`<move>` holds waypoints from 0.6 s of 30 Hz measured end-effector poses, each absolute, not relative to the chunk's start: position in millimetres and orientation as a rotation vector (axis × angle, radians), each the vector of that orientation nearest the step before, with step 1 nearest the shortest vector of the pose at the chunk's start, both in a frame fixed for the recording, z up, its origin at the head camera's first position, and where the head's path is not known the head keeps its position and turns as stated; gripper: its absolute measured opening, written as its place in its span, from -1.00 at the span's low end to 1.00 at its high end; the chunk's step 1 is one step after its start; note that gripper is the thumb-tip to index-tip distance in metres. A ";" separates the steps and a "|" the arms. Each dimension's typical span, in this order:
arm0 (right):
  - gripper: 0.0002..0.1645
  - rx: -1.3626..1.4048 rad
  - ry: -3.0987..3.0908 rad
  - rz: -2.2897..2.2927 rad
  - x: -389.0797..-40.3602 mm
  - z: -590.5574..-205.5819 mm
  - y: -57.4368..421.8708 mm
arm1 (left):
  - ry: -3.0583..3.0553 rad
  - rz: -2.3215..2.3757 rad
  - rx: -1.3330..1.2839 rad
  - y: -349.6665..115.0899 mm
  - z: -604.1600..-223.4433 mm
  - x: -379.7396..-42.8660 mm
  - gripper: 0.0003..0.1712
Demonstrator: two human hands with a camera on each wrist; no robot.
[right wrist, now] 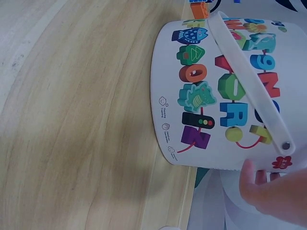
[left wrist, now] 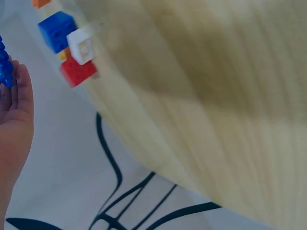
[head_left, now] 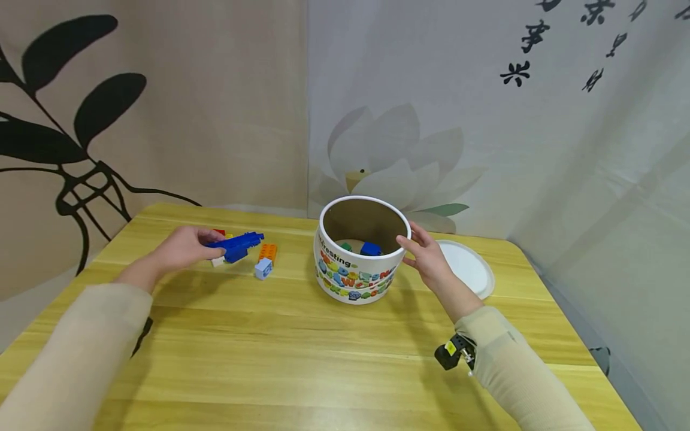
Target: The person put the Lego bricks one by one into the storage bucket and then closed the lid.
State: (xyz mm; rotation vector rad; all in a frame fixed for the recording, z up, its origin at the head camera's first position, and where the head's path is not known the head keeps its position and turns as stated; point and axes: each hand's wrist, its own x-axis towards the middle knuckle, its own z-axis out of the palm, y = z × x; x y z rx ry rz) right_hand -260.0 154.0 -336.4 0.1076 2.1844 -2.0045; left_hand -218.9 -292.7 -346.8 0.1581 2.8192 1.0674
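My left hand (head_left: 185, 251) pinches a long blue toy piece (head_left: 237, 242) above the table's left part. In the left wrist view, part of that hand (left wrist: 17, 103) shows at the left edge. Below the held piece are a blue block (left wrist: 58, 31), a white block (left wrist: 80, 46) and a red block (left wrist: 76, 72). At the table's middle stands a white bucket (head_left: 353, 278) printed with colourful letters, upright and without a lid. Inside it are a blue block (head_left: 370, 249) and a green piece (head_left: 346, 246). My right hand (head_left: 428, 257) holds the bucket's right side at the rim.
An orange block (head_left: 268, 252) and a light-blue printed block (head_left: 263, 269) lie between the left hand and the bucket. A round white lid (head_left: 466, 267) lies behind the right forearm. The wooden table (head_left: 302, 359) ends at a printed cloth backdrop.
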 end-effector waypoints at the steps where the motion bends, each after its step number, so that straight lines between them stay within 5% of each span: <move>1: -0.28 0.110 2.185 -2.005 -259.8 -336.6 154.1 | 2.821 1.069 0.167 -290.7 -343.3 -219.9 -0.49; 18: -0.28 0.131 2.172 -2.009 -258.5 -335.7 153.8 | 2.841 1.104 0.273 -252.4 -291.3 -238.5 -0.49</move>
